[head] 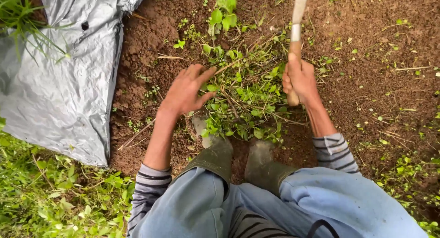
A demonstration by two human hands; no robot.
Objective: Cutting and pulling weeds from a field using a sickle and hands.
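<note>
Wooden tool handle (295, 41), stiff, clenched in right hand (300, 80); left hand (185, 91) spread, released, over light, limp weeds (247, 100); grasp stems low.

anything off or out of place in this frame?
Nothing stands out. The left hand rests open on a pile of pulled weeds on bare soil; the right hand grips a wooden tool handle. The grey plastic sheet beside them is crumpled but looks intact.
</note>
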